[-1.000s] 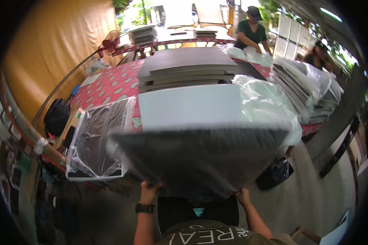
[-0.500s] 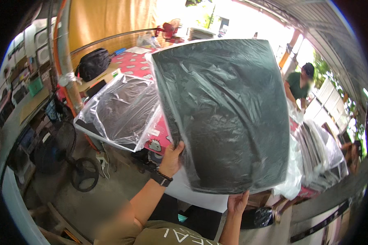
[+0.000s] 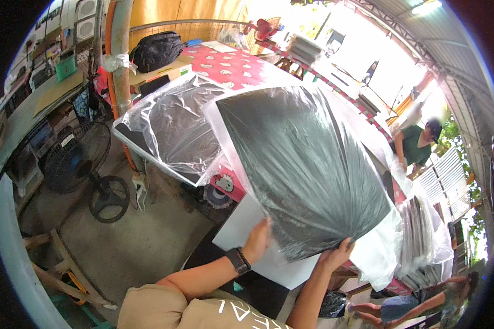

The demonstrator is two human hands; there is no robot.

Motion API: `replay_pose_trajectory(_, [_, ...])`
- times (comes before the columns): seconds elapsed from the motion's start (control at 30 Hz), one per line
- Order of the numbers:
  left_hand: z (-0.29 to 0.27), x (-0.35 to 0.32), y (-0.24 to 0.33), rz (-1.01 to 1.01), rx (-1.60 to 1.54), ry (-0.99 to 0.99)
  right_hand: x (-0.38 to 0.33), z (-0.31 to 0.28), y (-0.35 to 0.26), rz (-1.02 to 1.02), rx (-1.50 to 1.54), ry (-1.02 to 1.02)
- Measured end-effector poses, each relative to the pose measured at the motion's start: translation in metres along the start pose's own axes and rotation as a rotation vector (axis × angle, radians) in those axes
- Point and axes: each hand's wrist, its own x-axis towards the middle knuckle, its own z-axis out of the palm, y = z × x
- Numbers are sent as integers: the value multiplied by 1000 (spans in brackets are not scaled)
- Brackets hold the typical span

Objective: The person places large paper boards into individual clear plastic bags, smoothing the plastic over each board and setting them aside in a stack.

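Note:
A large black panel in a clear plastic sleeve [image 3: 307, 164] slants before me, its near edge toward my body. My right hand [image 3: 337, 256] grips that near edge, where the plastic bunches into folds. At the near left corner, my left hand [image 3: 256, 241] is closed on the sleeve's edge, somewhat blurred, its fingertips partly hidden. Below the panel lies a white sheet [image 3: 241, 230]. Left of it, another plastic-wrapped dark panel with a pale rim [image 3: 181, 123] rests on the table with the pink patterned cover [image 3: 225, 68].
A black standing fan [image 3: 79, 156] is on the floor at left, near a post [image 3: 118, 82]. A black backpack [image 3: 158, 50] sits at the back. Wrapped panels [image 3: 420, 236] are stacked at right. One person in green [image 3: 414, 143] stands beyond; another person [image 3: 406, 307] is at lower right.
The held panel has tipped lower and away, turning clockwise, its plastic now pulled into folds toward my right hand. My left hand has shifted down to the near left corner. The view has shifted too.

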Motion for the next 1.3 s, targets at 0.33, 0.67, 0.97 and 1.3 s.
replay_pose_trajectory(0.33, [-12,-38,101,653,182,-93,-30,155,-102,-845,-342,-217])
replay_pose_trajectory(0.67, [-71,2,185,658,-165,695,-129,235,6,-1181,-616,-1304])
replay_pose_trajectory(0.97, [-295,50,183,779,556,1030,-107,66,26,20,-646,-1677])
replay_pose_trajectory(1.3, [-338,117,164,310,839,1735,-113,-50,24,487,-710,-1103])
